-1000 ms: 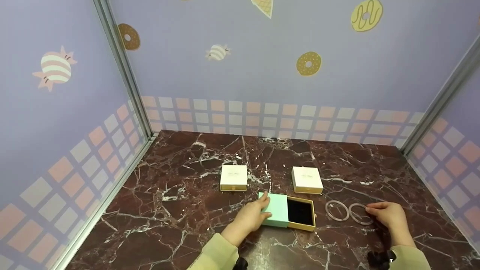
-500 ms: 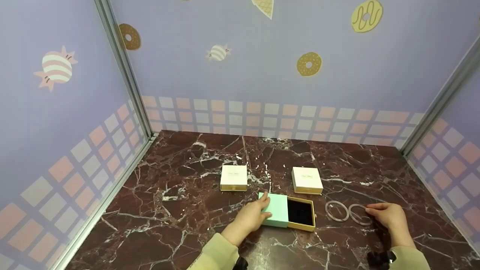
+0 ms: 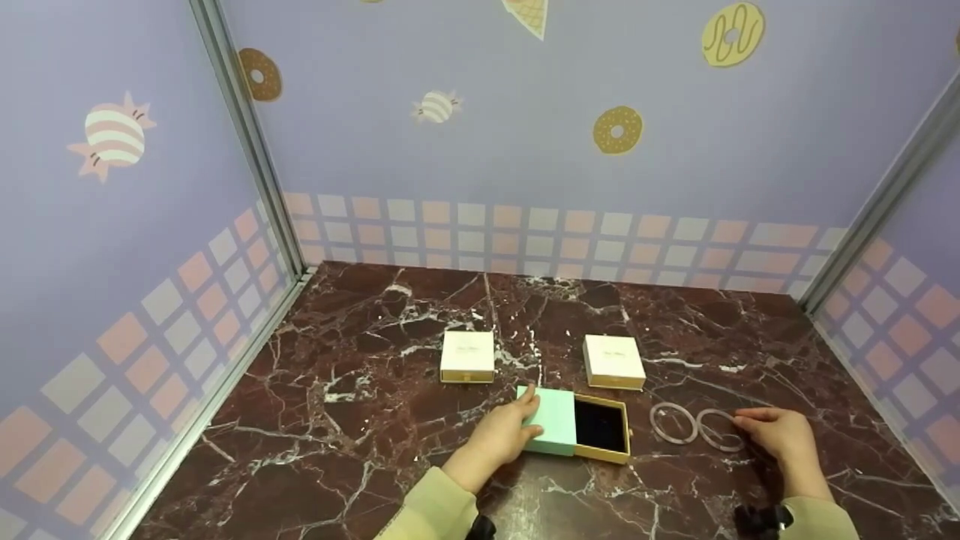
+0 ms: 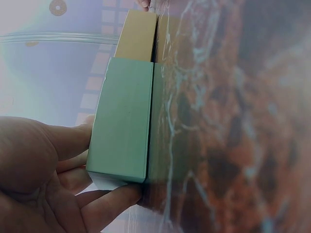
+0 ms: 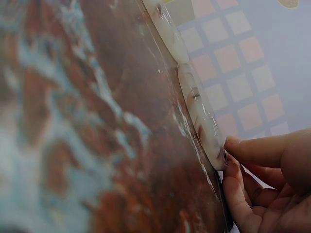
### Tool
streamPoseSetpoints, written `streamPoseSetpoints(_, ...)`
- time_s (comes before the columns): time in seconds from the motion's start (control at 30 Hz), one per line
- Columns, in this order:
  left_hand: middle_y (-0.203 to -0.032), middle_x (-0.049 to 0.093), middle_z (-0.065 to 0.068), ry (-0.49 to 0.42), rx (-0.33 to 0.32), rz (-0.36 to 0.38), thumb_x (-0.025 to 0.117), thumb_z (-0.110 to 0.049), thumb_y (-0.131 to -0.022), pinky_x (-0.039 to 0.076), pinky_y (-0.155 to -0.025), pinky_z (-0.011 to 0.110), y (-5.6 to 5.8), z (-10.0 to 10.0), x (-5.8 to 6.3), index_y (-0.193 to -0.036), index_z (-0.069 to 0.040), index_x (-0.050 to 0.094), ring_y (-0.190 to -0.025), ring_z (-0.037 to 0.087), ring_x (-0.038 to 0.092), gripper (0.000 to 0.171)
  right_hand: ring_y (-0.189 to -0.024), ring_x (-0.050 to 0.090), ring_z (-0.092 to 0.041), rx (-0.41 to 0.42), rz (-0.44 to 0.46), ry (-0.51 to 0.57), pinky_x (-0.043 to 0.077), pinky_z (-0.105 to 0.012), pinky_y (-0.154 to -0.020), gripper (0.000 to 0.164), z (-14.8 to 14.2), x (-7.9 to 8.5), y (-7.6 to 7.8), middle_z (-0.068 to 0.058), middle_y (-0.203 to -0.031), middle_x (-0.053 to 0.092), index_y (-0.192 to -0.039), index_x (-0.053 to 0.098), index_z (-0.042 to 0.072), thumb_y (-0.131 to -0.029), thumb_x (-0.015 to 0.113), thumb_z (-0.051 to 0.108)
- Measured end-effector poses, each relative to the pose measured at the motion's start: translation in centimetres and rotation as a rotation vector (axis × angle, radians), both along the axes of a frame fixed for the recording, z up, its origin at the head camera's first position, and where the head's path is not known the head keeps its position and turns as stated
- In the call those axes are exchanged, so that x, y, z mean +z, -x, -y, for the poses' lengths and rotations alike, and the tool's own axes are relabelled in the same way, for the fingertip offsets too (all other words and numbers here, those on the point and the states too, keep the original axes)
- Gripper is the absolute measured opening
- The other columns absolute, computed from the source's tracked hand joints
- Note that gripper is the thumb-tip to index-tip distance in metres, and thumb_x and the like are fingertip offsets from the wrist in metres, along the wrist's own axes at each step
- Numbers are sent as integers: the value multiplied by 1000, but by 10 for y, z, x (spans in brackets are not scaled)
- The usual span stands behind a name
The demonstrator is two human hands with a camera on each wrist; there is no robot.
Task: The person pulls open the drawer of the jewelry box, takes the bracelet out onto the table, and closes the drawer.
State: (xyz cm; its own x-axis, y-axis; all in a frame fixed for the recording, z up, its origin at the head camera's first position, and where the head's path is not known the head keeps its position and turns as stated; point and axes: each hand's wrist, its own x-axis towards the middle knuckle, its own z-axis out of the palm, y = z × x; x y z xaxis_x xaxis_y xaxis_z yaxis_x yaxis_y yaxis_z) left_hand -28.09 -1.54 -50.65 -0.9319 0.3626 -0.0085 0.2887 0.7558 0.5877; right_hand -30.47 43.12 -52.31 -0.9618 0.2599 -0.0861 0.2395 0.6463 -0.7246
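A mint-green sliding box (image 3: 553,420) lies on the table, its gold-edged drawer (image 3: 602,429) pulled partway out to the right. Black lining shows inside the drawer. My left hand (image 3: 497,433) grips the box's left end; in the left wrist view the thumb lies over the top and fingers wrap the end of the green sleeve (image 4: 121,116). Off to the right, two pale bangles lie side by side, edges meeting. My right hand (image 3: 778,433) pinches the outer edge of the right bangle (image 5: 200,114) between thumb and fingers; the left bangle (image 3: 654,421) lies nearer the box.
Two cream square boxes sit behind the mint one: the left box (image 3: 468,354) and the right box (image 3: 614,360). The table (image 3: 360,450) is dark red marble with white veins. Printed lilac panels (image 3: 510,150) close in the back and both sides.
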Motion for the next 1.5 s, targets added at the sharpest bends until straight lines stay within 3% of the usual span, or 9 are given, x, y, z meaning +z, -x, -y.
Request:
streamPoseSetpoints(0.13, -168, 33, 8, 8, -2, -9, 66, -27, -100, 48, -114, 47, -1, 0, -1, -155, -7, 45, -140, 35, 54, 62, -70, 58, 7, -12, -5, 47, 53, -14, -61, 32, 1, 1, -1, -21, -109, 77, -113, 76, -5, -93, 77, 19)
streamPoseSetpoints(0.33, -168, 32, 7, 5, -1, 1, 66, -27, -100, 48, -115, 48, -1, 1, -1, -155, -8, 45, -141, 35, 52, 62, -67, 60, 8, -27, -33, 81, 53, -13, -60, 31, 4, 5, -3, -3, -91, 79, -115, 74, -7, -95, 73, 16)
streamPoseSetpoints(0.53, -169, 33, 7, 14, -5, 6, 65, -27, -101, 49, -114, 48, -1, 1, 0, -156, -8, 45, -142, 35, 52, 61, -69, 61, 8, -18, -41, 84, 55, -14, -63, 33, 12, 12, -7, -1, -96, 79, -119, 74, -6, -97, 72, 18)
streamPoseSetpoints(0.6, -168, 33, 8, 15, -6, -2, 65, -27, -100, 49, -114, 48, -1, 1, 0, -155, -8, 46, -141, 36, 52, 61, -71, 63, 9, 2, -39, 121, 57, -14, -65, 35, 14, 15, -7, -2, -99, 79, -121, 72, -7, -97, 72, 19)
streamPoseSetpoints(0.83, -168, 33, 7, 16, -8, -3, 66, -27, -100, 51, -112, 47, -2, 0, -1, -155, -7, 46, -138, 36, 55, 61, -81, 68, 6, 83, 31, 356, 61, -17, -77, 41, 27, 20, -5, 15, -94, 75, -128, 67, -10, -99, 70, 19)
streamPoseSetpoints(1.07, -168, 32, 6, 15, -1, 1, 66, -27, -100, 50, -112, 47, -1, 0, -1, -155, -8, 46, -138, 35, 55, 61, -87, 76, -2, 160, 41, 464, 63, -21, -82, 44, 45, 25, -5, 7, -99, 80, -132, 63, -12, -100, 70, 16)
streamPoseSetpoints(1.27, -169, 31, 6, 24, -2, 5, 65, -27, -101, 51, -111, 46, 0, 0, 0, -155, -8, 45, -138, 34, 56, 61, -89, 77, -6, 203, 50, 480, 64, -24, -85, 46, 60, 28, -6, -2, -105, 80, -132, 60, -16, -100, 70, 14)
streamPoseSetpoints(1.5, -170, 31, 5, -5, 11, 45, 65, -28, -100, 48, -114, 48, -2, 0, 2, -156, -10, 44, -142, 35, 51, 62, -92, 78, -8, 274, 65, 511, 63, -20, -85, 52, 70, 31, -6, -5, -108, 80, -137, 54, -19, -101, 68, 17)
